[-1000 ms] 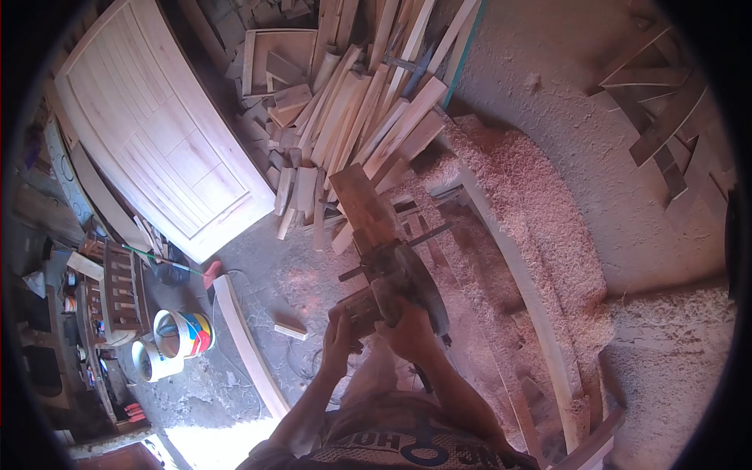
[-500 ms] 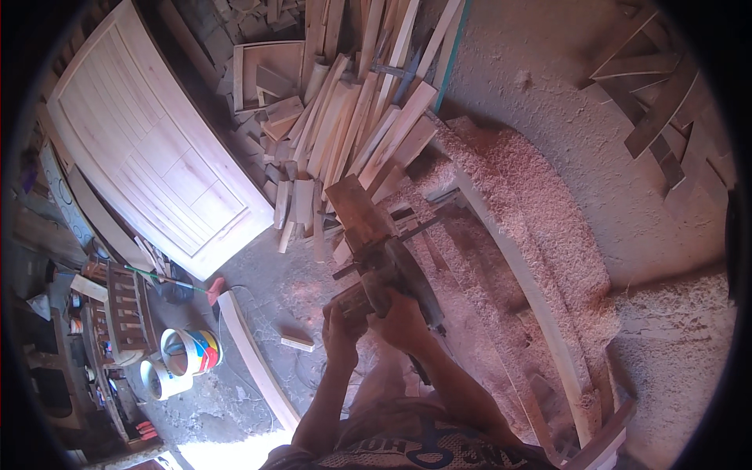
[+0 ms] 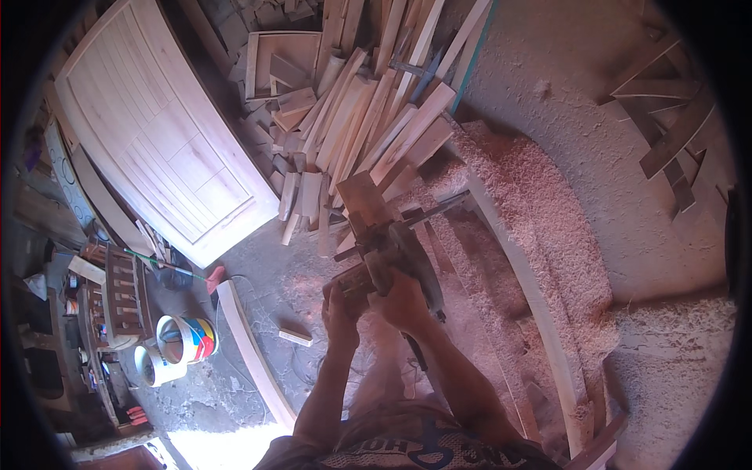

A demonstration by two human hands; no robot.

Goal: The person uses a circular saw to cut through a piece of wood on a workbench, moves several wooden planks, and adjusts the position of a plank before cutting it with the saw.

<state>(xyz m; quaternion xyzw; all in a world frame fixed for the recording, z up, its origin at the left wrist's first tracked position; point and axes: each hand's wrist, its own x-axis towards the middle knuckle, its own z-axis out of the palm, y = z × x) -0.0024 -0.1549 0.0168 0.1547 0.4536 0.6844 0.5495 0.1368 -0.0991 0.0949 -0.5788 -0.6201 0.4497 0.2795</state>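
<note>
Both my hands are closed around a dark, dusty hand-held power tool (image 3: 392,254) in the middle of the view. My right hand (image 3: 403,301) grips it at the rear, and my left hand (image 3: 341,312) holds a blocky part on its left side. A flat brown board (image 3: 365,200) sticks out from the tool's far end; how it is fixed cannot be made out. Thin bars reach out to both sides. A dark cord or rod (image 3: 415,352) hangs below. Shadow and dust hide the tool's exact kind.
Long timbers (image 3: 536,313) and heaped pink shavings (image 3: 540,211) lie to my right. Stacked wood strips (image 3: 352,125) fill the far side. A panelled door (image 3: 164,141) lies far left. Buckets (image 3: 188,338), a curved board (image 3: 254,352) and a small block (image 3: 295,338) stand or lie left.
The view has shifted slightly, so the far wood pile and door appear a little lower and further right. Both hands keep their hold on the power tool, which appears nearly unmoved.
</note>
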